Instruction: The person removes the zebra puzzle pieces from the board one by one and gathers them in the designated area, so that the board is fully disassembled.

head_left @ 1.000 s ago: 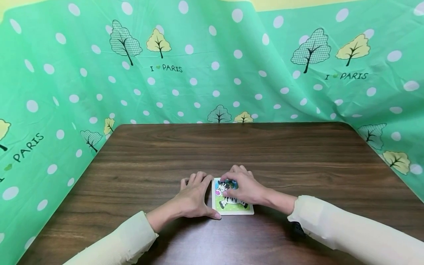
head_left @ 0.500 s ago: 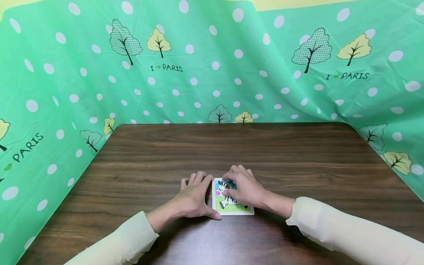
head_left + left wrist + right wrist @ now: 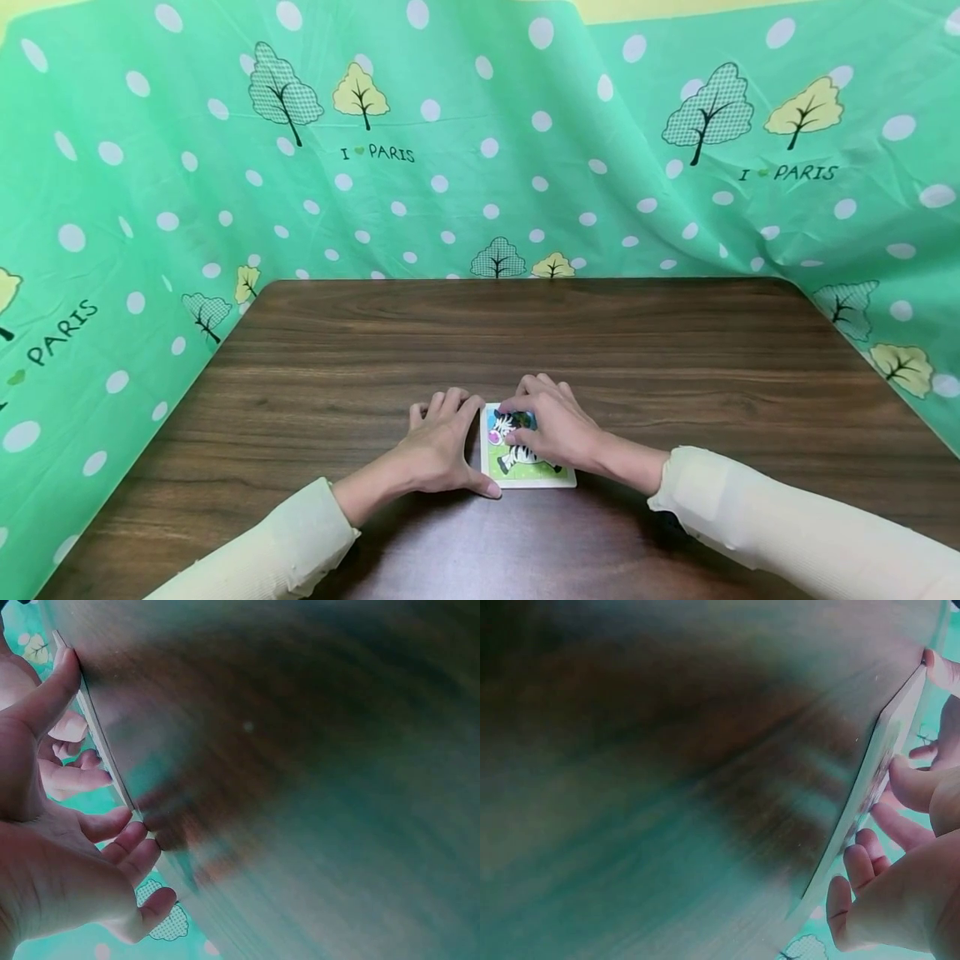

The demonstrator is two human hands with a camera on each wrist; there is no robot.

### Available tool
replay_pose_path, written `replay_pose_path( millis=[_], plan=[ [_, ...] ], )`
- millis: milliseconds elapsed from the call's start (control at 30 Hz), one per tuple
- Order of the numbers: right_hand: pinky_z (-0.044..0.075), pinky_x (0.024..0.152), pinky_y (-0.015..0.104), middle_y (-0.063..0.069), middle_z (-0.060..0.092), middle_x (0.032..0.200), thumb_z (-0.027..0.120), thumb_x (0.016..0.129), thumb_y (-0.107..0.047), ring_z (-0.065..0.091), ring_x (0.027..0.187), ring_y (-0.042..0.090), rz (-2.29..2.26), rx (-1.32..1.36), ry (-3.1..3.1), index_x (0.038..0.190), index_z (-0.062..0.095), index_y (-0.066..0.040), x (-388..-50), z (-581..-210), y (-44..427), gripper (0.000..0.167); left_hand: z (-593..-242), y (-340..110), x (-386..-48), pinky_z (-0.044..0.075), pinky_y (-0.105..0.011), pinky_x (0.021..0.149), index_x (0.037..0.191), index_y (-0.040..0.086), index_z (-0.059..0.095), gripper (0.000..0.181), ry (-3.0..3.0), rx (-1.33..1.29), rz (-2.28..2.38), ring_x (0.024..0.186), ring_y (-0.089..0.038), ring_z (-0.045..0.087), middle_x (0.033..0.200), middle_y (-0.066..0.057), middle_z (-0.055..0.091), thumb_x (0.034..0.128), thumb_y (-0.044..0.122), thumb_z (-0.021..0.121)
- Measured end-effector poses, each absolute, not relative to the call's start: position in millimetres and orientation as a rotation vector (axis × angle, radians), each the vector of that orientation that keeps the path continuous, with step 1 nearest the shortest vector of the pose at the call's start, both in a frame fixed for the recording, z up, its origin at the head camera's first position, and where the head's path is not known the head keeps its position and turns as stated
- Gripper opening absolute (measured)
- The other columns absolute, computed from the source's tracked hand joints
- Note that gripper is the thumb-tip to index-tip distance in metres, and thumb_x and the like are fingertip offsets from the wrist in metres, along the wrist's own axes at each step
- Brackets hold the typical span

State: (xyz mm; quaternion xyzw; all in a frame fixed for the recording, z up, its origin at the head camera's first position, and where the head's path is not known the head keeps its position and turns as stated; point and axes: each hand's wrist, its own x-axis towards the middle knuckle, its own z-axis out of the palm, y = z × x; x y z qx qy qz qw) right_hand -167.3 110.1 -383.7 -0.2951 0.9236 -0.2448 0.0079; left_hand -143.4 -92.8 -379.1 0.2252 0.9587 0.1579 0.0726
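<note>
A small square zebra jigsaw puzzle (image 3: 525,475) with a white border lies flat on the brown table. My left hand (image 3: 438,446) steadies it from the left: the index fingertip meets the far left corner, the thumb the near left one. In the left wrist view, the left hand (image 3: 67,847) touches the board's thin edge (image 3: 105,750). Over the puzzle's right part arches my right hand (image 3: 555,425), thumb and index fingertip apart on the zebra's head area. The right wrist view has the right hand (image 3: 900,877) at the board's face; whether it pinches a piece is hidden.
The wood-grain table (image 3: 525,325) has a rounded far edge. A green dotted cloth (image 3: 450,208) with tree prints hangs behind it and along both sides. Pale sleeves (image 3: 270,542) cover both forearms.
The right index fingertip shifts slightly over the puzzle's top and returns; the right forearm has slid a little left. The left hand and the board stay in place.
</note>
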Motion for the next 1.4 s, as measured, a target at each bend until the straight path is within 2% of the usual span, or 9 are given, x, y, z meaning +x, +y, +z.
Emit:
replay_pose_path(
  millis=[433, 1033, 1400],
  plan=[
    [0.026, 0.073, 0.033, -0.003, 0.051, 0.097, 0.076, 0.081, -0.024, 0.039, 0.089, 0.014, -0.688, -0.980, 2.875, 0.119, 0.069, -0.016, -168.2, -383.2, 111.4, 0.040, -377.9, -92.6, -143.3, 0.029, -0.050, 0.089, 0.135, 0.016, 0.044, 0.103, 2.880, 0.679, 0.470, 0.115, -0.024, 0.037, 0.131, -0.004, 0.042, 0.0526, 0.064, 0.084],
    [0.026, 0.073, 0.033, -0.002, 0.049, 0.100, 0.074, 0.084, -0.023, 0.039, 0.089, 0.015, -0.635, -1.058, 2.865, 0.124, 0.065, -0.011, -165.0, -385.2, 111.1, 0.043, -377.9, -92.2, -144.6, 0.030, -0.049, 0.087, 0.134, 0.015, 0.046, 0.102, 2.881, 0.684, 0.457, 0.112, -0.024, 0.038, 0.129, -0.004, 0.043, 0.0524, 0.064, 0.084],
    [0.026, 0.077, 0.036, 0.000, 0.053, 0.102, 0.076, 0.081, -0.017, 0.040, 0.094, 0.016, -0.721, -1.074, 2.826, 0.117, 0.066, -0.006, -168.9, -384.1, 105.5, 0.039, -375.0, -91.2, -144.4, 0.030, -0.051, 0.089, 0.134, 0.015, 0.045, 0.103, 2.877, 0.663, 0.444, 0.113, -0.024, 0.038, 0.129, -0.005, 0.043, 0.0524, 0.063, 0.084]
  ],
)
